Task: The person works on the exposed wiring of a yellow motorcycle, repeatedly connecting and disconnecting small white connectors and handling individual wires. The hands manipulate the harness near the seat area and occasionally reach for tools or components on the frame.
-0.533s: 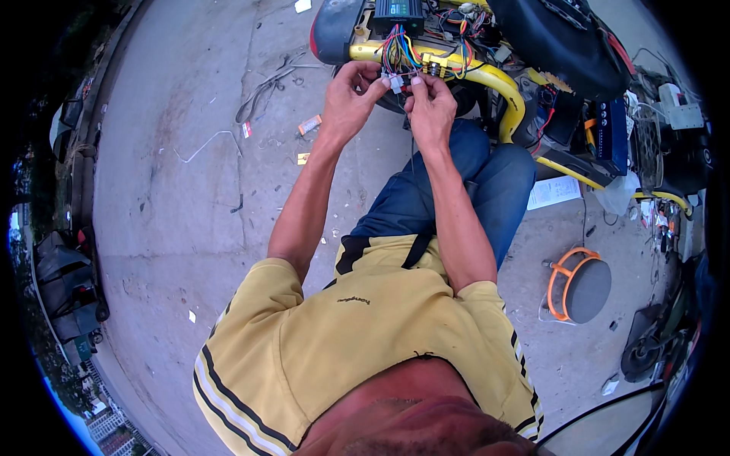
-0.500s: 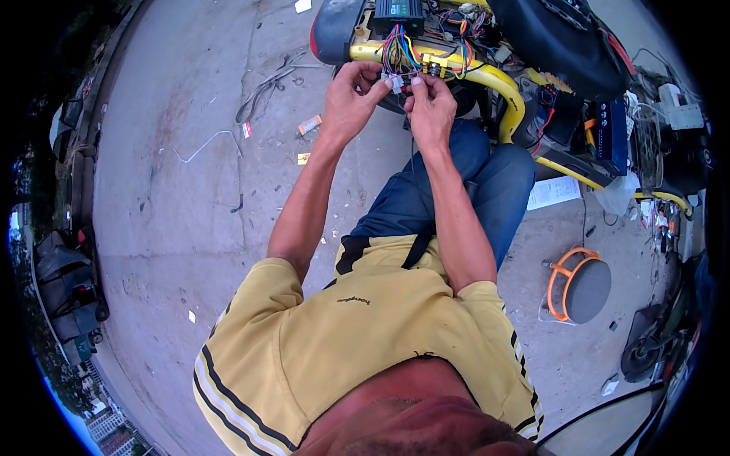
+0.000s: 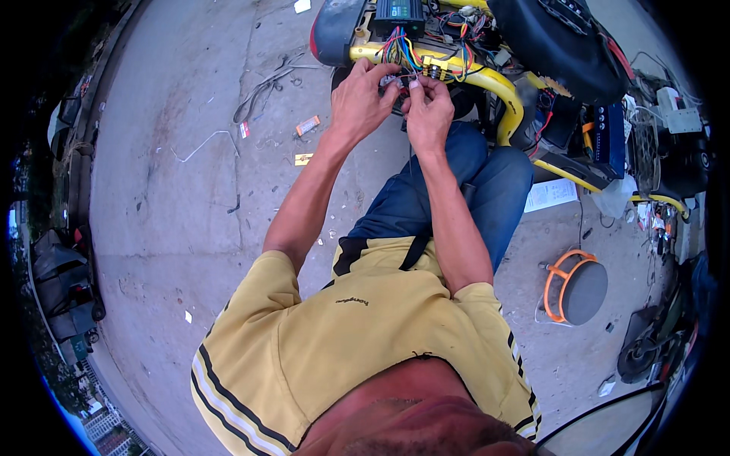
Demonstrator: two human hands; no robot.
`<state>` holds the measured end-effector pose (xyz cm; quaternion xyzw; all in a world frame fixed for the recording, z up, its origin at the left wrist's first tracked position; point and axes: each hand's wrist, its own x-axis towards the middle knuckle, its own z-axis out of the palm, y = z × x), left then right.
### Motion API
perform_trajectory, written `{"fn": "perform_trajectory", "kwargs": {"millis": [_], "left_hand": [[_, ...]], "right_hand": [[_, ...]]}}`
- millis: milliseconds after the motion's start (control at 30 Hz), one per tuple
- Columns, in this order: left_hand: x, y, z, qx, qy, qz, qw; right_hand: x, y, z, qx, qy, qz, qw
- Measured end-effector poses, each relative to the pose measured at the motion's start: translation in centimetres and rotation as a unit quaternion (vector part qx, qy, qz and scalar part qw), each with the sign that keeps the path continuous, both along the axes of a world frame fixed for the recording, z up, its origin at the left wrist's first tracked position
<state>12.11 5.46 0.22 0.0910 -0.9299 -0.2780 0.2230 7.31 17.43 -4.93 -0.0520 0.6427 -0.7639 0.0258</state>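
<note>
i see my left hand (image 3: pixel 363 102) and right hand (image 3: pixel 428 114) both pinching the coloured wire bundle (image 3: pixel 399 57). it lies just above my fingertips, against the yellow frame tube (image 3: pixel 494 83).

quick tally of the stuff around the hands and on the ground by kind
hands: 2, left hand and right hand
bundle of coloured wires: 1
yellow frame tube: 1
black seat: 1
round stool with orange rim: 1
sheet of paper: 1
total: 7
</note>
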Motion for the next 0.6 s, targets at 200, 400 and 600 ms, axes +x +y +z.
{"fn": "perform_trajectory", "kwargs": {"millis": [200,400,600], "left_hand": [[-0.3,-0.8,-0.7,0.042,0.004,-0.009,0.999],[-0.5,-1.2,-1.2,0.064,0.035,-0.038,0.997],[-0.4,-1.3,-1.2,0.074,0.052,-0.046,0.995]], "right_hand": [[0.2,-0.4,-0.1,-0.034,-0.007,-0.008,0.999],[0.7,-0.9,0.4,-0.125,-0.057,0.004,0.990],[0.7,-1.2,0.6,-0.156,-0.067,0.002,0.986]]}}
